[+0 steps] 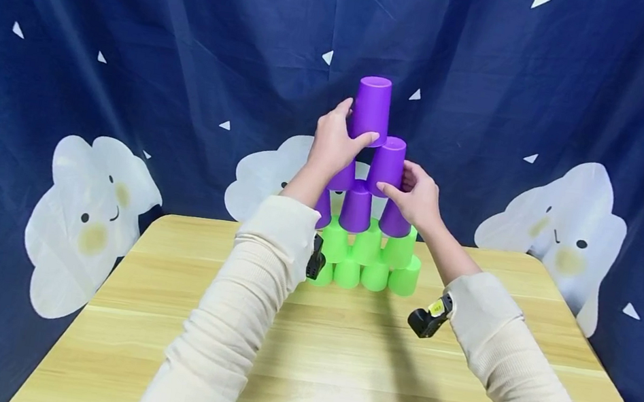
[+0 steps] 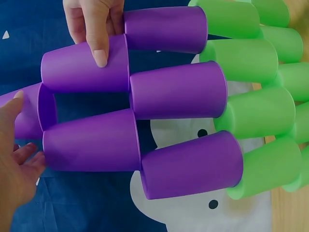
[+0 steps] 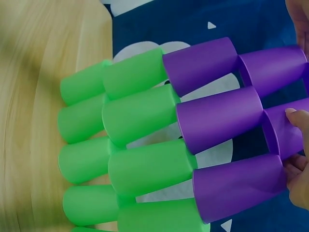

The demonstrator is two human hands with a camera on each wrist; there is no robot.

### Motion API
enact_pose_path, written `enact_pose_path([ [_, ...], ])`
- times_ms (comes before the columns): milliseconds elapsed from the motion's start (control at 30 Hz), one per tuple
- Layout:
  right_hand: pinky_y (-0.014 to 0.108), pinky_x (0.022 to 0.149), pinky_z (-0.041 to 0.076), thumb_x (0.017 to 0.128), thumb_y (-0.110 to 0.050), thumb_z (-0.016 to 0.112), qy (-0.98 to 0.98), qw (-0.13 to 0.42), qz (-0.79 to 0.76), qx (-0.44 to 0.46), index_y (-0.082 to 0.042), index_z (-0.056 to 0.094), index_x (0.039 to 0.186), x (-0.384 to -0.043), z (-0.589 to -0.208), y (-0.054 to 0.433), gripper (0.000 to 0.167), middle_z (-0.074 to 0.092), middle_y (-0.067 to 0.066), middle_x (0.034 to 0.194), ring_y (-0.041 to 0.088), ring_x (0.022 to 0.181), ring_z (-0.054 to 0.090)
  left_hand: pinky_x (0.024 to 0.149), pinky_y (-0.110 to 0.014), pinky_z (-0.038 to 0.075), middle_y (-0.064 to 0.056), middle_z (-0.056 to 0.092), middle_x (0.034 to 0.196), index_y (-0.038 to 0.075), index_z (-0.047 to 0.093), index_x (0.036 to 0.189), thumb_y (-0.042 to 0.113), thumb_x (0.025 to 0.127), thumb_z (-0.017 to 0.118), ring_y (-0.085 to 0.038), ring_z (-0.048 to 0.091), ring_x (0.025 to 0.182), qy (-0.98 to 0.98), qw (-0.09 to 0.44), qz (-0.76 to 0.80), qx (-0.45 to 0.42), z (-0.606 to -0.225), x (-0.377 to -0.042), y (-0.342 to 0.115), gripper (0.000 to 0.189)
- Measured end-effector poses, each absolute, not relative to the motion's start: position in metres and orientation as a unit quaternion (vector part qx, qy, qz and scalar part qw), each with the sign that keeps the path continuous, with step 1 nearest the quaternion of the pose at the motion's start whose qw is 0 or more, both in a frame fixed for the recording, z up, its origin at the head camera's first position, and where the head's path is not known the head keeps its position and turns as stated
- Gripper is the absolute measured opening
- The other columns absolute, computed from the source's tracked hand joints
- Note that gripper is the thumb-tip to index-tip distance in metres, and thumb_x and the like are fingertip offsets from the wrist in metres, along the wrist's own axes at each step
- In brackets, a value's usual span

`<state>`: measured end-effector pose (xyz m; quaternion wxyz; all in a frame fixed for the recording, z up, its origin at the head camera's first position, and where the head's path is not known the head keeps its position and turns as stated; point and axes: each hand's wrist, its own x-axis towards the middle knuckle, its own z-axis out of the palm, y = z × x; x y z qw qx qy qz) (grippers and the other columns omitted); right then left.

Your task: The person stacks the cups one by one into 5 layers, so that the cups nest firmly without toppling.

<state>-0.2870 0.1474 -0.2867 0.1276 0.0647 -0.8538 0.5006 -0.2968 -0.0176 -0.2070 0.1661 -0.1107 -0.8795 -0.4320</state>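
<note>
Upside-down cups stand in a pyramid, with green cups [image 1: 368, 243] in the two lower rows and purple ones above. At the peak, my left hand [image 1: 329, 141] grips the top purple cup [image 1: 373, 102], thumb across its front near the rim. That rim is right at the bases of the two purple cups below. My right hand [image 1: 419, 198] holds the right-hand purple cup [image 1: 389, 159] of that pair, thumb on its front and fingers at its far side. The left-hand purple cup [image 2: 91, 142] has left fingertips close by. Three purple cups [image 3: 219, 118] form the row beneath.
The pyramid stands toward the back of a wooden table [image 1: 337, 354]. Behind it hangs a dark blue curtain [image 1: 228, 30] with white triangles and cloud faces. Black wrist cameras [image 1: 428, 317] hang from both sleeves, the left one close before the green cups.
</note>
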Motion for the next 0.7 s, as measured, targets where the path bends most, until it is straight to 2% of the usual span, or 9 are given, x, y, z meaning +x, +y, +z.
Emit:
enact_pose_path([
  [133,0.043,0.098,0.047,0.085,-0.018,0.067,-0.852,0.129,0.503,0.067,-0.001,0.041,0.136,-0.287,-0.286,0.147,0.060,0.056,0.022,0.125,0.033,0.112,0.056,0.105,-0.034,0.043,-0.010,0.044,0.143,0.007,0.031,0.144,0.034,0.086,0.065,-0.022,0.045,0.130,-0.875,0.182,-0.436,-0.105,-0.208,-0.296,-0.022,0.072],
  [300,0.042,0.101,0.045,0.083,-0.019,0.069,-0.848,0.143,0.505,0.072,-0.001,0.040,0.137,-0.284,-0.286,0.150,0.063,0.054,0.021,0.128,0.032,0.116,0.054,0.108,-0.034,0.039,-0.009,0.045,0.142,0.007,0.037,0.141,0.035,0.086,0.064,-0.021,0.042,0.132,-0.859,0.226,-0.446,-0.108,-0.214,-0.295,-0.031,0.068],
  [467,0.042,0.105,0.041,0.082,-0.018,0.069,-0.837,0.184,0.509,0.085,0.001,0.041,0.136,-0.278,-0.288,0.158,0.063,0.052,0.022,0.132,0.033,0.122,0.050,0.109,-0.031,0.037,-0.009,0.049,0.138,0.007,0.045,0.135,0.034,0.087,0.061,-0.021,0.043,0.130,-0.840,0.283,-0.450,-0.112,-0.231,-0.293,-0.048,0.057],
  [700,0.043,0.105,0.041,0.084,-0.014,0.067,-0.829,0.242,0.488,0.129,0.005,0.047,0.130,-0.265,-0.289,0.167,0.053,0.052,0.023,0.132,0.035,0.121,0.050,0.109,-0.035,0.035,-0.009,0.048,0.137,0.007,0.050,0.131,0.031,0.090,0.056,-0.023,0.041,0.130,-0.840,0.301,-0.436,-0.118,-0.259,-0.283,-0.077,0.048],
])
